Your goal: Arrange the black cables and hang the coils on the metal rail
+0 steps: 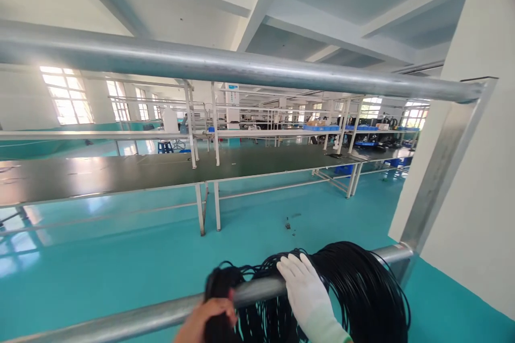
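A thick bunch of thin black cables (362,284) hangs draped over a low metal rail (132,320) at the bottom of the view. My right hand (308,292), in a white glove, rests flat on the cables where they cross the rail. My bare left hand (207,319) is closed around a smaller black bundle of cables (219,289) just left of it, at the rail.
A thick metal bar (241,67) crosses overhead and joins an angled post (442,171) beside a white pillar (478,161) on the right. Long dark worktables (161,169) stand beyond on a teal floor (120,257). Blue bins (322,127) sit on far benches.
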A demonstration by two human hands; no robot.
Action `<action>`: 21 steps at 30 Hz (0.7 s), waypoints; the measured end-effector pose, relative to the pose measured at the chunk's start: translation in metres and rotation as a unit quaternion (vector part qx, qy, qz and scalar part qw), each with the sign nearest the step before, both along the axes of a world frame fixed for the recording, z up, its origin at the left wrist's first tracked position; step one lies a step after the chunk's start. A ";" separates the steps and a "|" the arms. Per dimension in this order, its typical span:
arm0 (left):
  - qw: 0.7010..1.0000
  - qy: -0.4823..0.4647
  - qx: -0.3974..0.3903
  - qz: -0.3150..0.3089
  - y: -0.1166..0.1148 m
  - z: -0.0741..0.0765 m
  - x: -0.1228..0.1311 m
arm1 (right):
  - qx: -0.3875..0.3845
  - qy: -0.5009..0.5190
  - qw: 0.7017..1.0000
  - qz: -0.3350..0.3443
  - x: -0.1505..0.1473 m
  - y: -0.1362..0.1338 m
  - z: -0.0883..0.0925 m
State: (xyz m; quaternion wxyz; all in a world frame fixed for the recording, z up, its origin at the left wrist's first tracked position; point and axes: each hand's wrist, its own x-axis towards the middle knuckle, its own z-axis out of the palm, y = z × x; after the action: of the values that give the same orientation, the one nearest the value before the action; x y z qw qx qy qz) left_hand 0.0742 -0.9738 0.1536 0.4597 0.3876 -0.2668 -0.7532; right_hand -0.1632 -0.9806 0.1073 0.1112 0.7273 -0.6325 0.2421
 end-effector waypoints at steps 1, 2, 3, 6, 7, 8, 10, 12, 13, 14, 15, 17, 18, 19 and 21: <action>1.000 0.003 -0.004 0.021 0.003 0.010 0.018 | -0.014 0.022 1.000 -0.003 -0.003 0.000 -0.006; 1.000 -0.002 -0.005 0.029 0.007 0.020 0.033 | -0.029 0.042 0.999 -0.001 -0.005 0.000 -0.011; 0.999 -0.034 -0.027 0.019 0.011 0.030 0.046 | -0.044 0.058 0.997 0.004 -0.006 0.001 -0.014; 0.988 -0.133 -0.080 0.023 0.016 0.057 0.071 | -0.088 0.080 0.993 0.006 -0.009 0.003 -0.020; 0.985 -0.140 -0.084 0.054 0.016 0.066 0.077 | -0.101 0.087 0.991 0.007 -0.010 0.004 -0.020; 0.983 -0.142 -0.086 0.083 0.016 0.075 0.082 | -0.113 0.095 0.989 0.010 -0.010 0.004 -0.020; 0.977 -0.164 -0.086 0.104 0.012 0.092 0.095 | -0.139 0.104 0.985 0.019 -0.011 0.005 -0.020; 0.973 -0.170 -0.089 0.127 0.007 0.111 0.112 | -0.162 0.104 0.981 0.022 -0.011 0.005 -0.019; 0.970 -0.153 -0.092 0.162 0.004 0.121 0.121 | -0.170 0.102 0.980 0.020 -0.010 0.005 -0.019; 0.968 -0.123 -0.111 0.190 0.000 0.132 0.132 | -0.174 0.103 0.979 0.015 -0.010 0.005 -0.019; 0.964 -0.131 -0.129 0.191 -0.005 0.143 0.142 | -0.177 0.105 0.979 0.010 -0.009 0.004 -0.020; 0.963 -0.150 -0.142 0.171 -0.017 0.165 0.160 | -0.174 0.117 0.978 0.005 -0.007 0.003 -0.022; 0.961 -0.149 -0.158 0.173 -0.023 0.177 0.167 | -0.171 0.127 0.977 0.004 -0.006 0.002 -0.023; 0.952 -0.130 -0.197 0.195 -0.030 0.189 0.173 | -0.165 0.139 0.976 0.002 -0.006 0.001 -0.023; 0.942 -0.085 -0.269 0.183 -0.043 0.214 0.180 | -0.149 0.163 0.975 -0.002 -0.004 0.002 -0.024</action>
State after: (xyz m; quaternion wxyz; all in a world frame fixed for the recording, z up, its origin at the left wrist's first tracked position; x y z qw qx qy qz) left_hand 0.2545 -1.0167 0.3674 0.6525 0.3544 -0.4221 -0.5200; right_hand -0.1673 -0.9788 0.0834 0.3204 0.7308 -0.5641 0.2122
